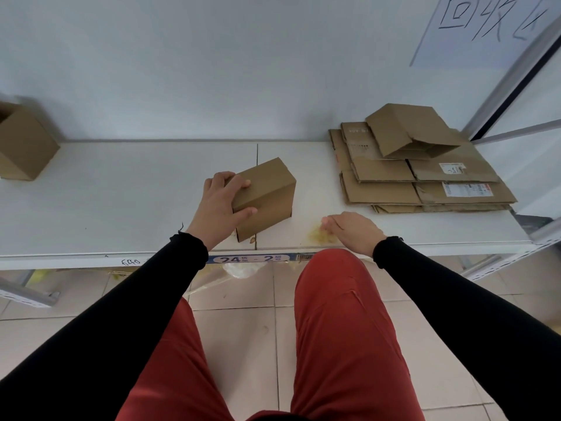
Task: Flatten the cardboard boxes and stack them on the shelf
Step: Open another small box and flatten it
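Left hand [223, 205] grips box [267, 197] | right hand [353, 230] loosely curled, idle

— What does the left hand [223, 205] hold?
— A small cardboard box [267, 197] standing on the white shelf [121, 192], fingers curled over its near corner.
— And the right hand [353, 230]?
— Loosely curled, holding nothing, near the stack of flattened boxes [419, 174].

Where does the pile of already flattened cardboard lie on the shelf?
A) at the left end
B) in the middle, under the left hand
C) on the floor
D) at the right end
D: the flattened pile lies at the right end of the shelf, beyond the right hand.
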Available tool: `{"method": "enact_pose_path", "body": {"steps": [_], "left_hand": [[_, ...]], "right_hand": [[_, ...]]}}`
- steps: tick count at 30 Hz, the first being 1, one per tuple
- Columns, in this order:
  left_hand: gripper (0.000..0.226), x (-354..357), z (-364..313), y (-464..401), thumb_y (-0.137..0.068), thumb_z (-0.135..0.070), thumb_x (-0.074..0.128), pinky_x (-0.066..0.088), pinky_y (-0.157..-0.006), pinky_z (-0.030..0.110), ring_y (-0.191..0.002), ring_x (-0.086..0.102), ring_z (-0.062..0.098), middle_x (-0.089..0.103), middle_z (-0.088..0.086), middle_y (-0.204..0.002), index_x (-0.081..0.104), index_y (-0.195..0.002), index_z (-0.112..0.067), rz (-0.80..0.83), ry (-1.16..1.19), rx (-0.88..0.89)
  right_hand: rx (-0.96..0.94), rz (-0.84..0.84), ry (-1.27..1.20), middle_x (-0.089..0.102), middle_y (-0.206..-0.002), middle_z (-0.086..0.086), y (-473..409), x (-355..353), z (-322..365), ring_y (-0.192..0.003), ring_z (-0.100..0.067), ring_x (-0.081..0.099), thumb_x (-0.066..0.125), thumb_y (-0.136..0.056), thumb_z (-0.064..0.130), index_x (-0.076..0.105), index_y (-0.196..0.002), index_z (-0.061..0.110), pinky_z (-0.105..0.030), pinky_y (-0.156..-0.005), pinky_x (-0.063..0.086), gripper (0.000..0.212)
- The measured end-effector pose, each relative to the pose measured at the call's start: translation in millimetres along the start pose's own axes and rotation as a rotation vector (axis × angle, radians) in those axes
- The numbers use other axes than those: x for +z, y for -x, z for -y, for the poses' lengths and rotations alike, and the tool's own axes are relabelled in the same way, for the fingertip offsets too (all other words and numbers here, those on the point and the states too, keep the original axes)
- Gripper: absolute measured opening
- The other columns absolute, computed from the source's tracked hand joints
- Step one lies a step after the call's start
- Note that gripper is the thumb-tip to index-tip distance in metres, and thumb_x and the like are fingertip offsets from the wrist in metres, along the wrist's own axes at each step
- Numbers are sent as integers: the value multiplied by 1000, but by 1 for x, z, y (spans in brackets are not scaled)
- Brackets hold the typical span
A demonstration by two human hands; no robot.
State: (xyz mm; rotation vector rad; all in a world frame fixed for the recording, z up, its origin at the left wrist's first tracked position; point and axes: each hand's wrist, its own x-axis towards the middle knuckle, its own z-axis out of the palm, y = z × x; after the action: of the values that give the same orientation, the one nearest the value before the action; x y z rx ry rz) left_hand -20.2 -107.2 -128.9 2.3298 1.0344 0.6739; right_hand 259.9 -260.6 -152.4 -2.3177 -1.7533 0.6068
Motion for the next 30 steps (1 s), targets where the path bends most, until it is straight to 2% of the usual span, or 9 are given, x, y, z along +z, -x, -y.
{"method": "enact_pose_path", "body": {"steps": [4,9,11,13,15,19,22,25,30], "left_hand": [[52,1,0,0,-82,-32,77,34,-102,31,-122,32,21,40,-2,-133,55,-129,-26,3,7,-8],[54,-3,0,0,-82,-33,77,34,-100,30,-120,32,19,40,-5,-132,53,-130,-29,14,12,-12],[56,-4,-1,0,-82,-32,77,33,-99,30,-119,31,17,40,-6,-131,51,-131,-31,22,22,-13],[60,-4,-2,1,-80,-32,78,34,-101,31,-120,31,17,39,-7,-131,48,-132,-31,33,22,-10],[66,-5,-2,1,-79,-30,79,35,-103,34,-121,32,17,40,-8,-132,44,-136,-31,36,33,-18],[82,-8,-1,2,-80,-33,80,38,-103,30,-126,40,13,40,-12,-139,34,-147,-37,62,174,-92],[76,-13,-7,5,-90,-48,70,35,-100,12,-131,41,-3,38,-15,-147,29,-153,-40,89,446,-185],[66,-22,-11,1,-95,-68,44,33,-114,24,-138,40,-2,39,-11,-155,28,-154,-43,74,628,-265],[63,-34,-6,-9,-99,-69,29,39,-114,39,-135,46,4,47,-12,-150,34,-154,-41,146,601,-337]], "right_hand": [[102,-35,-255,74,-87,5,0,0,0,-91,-19,64,27,-106,45,47,-112,23,-40,-84,48,30],[307,-186,-634,75,-91,-7,-9,-2,4,-87,-26,72,30,-107,39,44,-128,14,-45,-84,53,35],[339,-290,-529,69,-107,-6,-15,-4,7,-88,-28,72,31,-106,41,40,-135,16,-43,-78,54,39],[266,-402,-347,60,-124,-5,-20,-9,16,-101,-27,65,36,-106,38,44,-137,18,-43,-87,52,38],[162,-443,-413,54,-126,-2,-27,-19,36,-106,-21,60,42,-105,34,49,-136,18,-41,-93,49,35],[-43,-321,-479,41,-141,2,-40,-38,80,-99,-6,58,47,-104,42,44,-148,27,-28,-95,44,47],[-82,-178,-547,35,-152,3,-51,-41,101,-118,-17,55,44,-102,54,36,-155,30,-39,-105,46,59],[-82,-149,-651,53,-140,7,-52,-41,107,-106,-12,53,43,-104,51,54,-143,25,-46,-105,49,48],[-89,-153,-872,61,-116,9,-44,-41,105,-85,-14,63,47,-105,46,60,-102,21,-32,-82,56,28]]}}
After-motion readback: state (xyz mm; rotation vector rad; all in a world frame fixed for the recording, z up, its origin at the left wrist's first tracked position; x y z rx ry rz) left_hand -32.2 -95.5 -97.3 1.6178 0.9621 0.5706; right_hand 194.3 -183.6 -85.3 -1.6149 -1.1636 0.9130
